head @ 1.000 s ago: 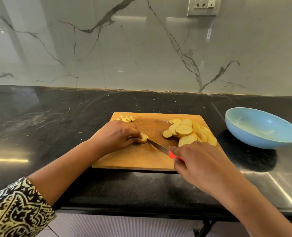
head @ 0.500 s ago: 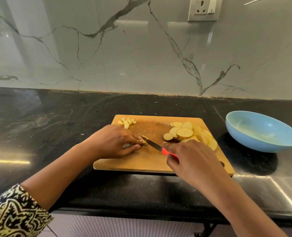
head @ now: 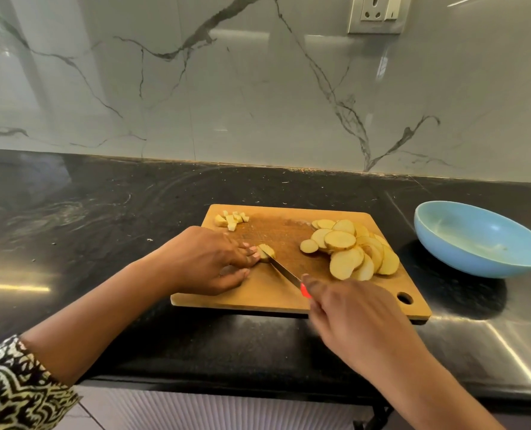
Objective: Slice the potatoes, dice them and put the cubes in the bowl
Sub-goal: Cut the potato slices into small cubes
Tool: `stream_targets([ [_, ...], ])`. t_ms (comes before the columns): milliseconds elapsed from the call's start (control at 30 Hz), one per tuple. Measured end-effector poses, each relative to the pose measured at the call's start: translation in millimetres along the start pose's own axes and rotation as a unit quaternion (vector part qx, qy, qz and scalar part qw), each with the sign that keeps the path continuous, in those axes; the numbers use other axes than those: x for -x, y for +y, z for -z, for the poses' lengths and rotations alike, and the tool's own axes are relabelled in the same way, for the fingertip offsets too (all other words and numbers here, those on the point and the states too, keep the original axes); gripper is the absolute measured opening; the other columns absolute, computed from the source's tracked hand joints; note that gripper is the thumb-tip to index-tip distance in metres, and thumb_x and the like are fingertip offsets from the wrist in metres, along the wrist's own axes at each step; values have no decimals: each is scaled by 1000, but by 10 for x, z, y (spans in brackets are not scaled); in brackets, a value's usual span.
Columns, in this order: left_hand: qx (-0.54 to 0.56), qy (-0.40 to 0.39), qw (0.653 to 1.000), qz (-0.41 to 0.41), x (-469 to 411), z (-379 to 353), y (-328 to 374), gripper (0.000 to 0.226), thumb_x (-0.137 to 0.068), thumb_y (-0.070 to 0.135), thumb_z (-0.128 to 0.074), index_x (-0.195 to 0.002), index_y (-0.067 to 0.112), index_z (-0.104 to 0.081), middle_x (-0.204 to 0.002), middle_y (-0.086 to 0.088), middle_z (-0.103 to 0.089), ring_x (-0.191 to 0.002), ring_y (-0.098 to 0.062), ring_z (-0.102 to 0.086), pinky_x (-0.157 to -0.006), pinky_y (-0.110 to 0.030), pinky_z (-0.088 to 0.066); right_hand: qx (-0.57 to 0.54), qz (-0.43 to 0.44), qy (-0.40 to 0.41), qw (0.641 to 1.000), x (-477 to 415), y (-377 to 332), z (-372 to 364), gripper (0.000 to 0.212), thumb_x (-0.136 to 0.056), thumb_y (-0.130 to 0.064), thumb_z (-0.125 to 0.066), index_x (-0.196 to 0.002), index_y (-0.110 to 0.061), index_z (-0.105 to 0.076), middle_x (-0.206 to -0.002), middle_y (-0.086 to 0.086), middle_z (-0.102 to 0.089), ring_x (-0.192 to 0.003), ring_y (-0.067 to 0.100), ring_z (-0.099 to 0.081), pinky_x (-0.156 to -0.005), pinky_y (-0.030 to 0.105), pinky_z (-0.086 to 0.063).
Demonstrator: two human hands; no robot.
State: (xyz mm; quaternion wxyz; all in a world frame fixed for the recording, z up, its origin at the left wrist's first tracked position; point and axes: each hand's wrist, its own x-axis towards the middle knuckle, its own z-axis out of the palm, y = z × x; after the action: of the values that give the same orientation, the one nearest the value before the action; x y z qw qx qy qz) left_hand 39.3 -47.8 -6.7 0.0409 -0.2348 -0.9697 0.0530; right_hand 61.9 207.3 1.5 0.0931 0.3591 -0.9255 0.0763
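The left hand [head: 208,259] held a small pale potato piece [head: 267,252] under curled fingertips at the centre of the rectangular wooden cutting board [head: 258,293]. The right hand [head: 351,318] gripped the red-handled steel knife [head: 284,270], with the blade tip against that piece. Round potato slices [head: 351,249] lay piled right of centre. Small potato cubes [head: 232,219] sat at the board's upper left corner. The light blue round bowl [head: 462,259] stood on the black stone worktop [head: 102,212] at frame right.

One board [head: 267,294]; one knife [head: 284,270] — one bowl [head: 450,256]

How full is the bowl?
Empty of potato: the bowl shows only its blue inside; the cubes lie on the board.
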Motion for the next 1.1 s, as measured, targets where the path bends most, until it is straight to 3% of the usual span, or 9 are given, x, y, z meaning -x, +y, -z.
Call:
stream_targets([
  [100,8,-21,1000,7,2,9,6,63,-86,61,-11,-137,40,-42,-143,24,-39,-135,7,-28,-113,-27,-30,4,-1,6,1000,17,43,69,43,-101,-39,-32,-144,-34,-37,-80,-13,-49,-69,4,-50,-60,19,-43],
  [233,4,-30,999,14,2,3,15,67,-85,60,-6,-138,39,-42,-145,21,-36,-137,7,-21,-119,-29,-14,6,-11,43,999,-9,-4,97,45,-101,-39,-32,-146,-35,-32,-79,-13,-48,-62,5,-44,-52,16,-32],
  [300,3,-28,1000,13,5,2,13,71,-82,61,-2,-138,39,-42,-146,20,-35,-138,6,-21,-119,-29,-13,3,-15,53,998,-32,-23,79,46,-101,-38,-32,-147,-36,-30,-79,-14,-47,-60,5,-41,-52,15,-32],
  [533,9,-27,1000,10,10,-12,-16,71,-82,61,-3,-138,39,-42,-146,20,-36,-138,6,-22,-119,-31,-15,-9,-15,37,999,-151,-60,-21,41,-100,-36,-36,-141,-33,-43,-96,-10,-65,-78,8,-58,-65,23,-49],
  [733,14,-6,1000,7,5,-43,-18,70,-83,59,-5,-137,37,-45,-144,16,-42,-137,5,-27,-118,-29,-11,34,11,34,999,-344,-171,-245,37,-103,-29,-34,-137,-20,-44,-83,-6,-49,-72,12,-49,-65,28,-46],
  [833,48,4,999,14,11,-51,-25,69,-82,63,-10,-132,39,-51,-140,18,-46,-134,4,-34,-118,-30,-18,-18,-14,93,995,-261,-112,-322,40,-99,-32,-42,-138,-23,-49,-81,-7,-62,-66,11,-55,-55,26,-44],
  [933,149,46,987,39,0,-103,-88,54,-83,65,-28,-120,43,-61,-124,23,-60,-120,3,-50,-105,-35,-41,-69,-47,132,988,-136,-42,-387,36,-91,-28,-60,-126,-21,-62,-58,-11,-58,-46,6,-49,-41,20,-40],
  [1033,214,91,972,46,-79,-145,-194,31,-87,45,-60,-116,38,-64,-113,16,-68,-102,-6,-62,-91,-39,-51,-102,-63,162,979,-74,22,-424,37,-87,-24,-66,-123,-18,-64,-53,-13,-50,-41,3,-41,-39,13,-30],
  [1100,196,80,976,52,-183,-103,-257,39,-86,37,-66,-124,36,-59,-122,11,-63,-107,-8,-56,-95,-36,-47,-121,-79,175,974,-55,39,-413,38,-89,-25,-64,-127,-18,-62,-56,-16,-47,-41,2,-38,-42,10,-26],
])
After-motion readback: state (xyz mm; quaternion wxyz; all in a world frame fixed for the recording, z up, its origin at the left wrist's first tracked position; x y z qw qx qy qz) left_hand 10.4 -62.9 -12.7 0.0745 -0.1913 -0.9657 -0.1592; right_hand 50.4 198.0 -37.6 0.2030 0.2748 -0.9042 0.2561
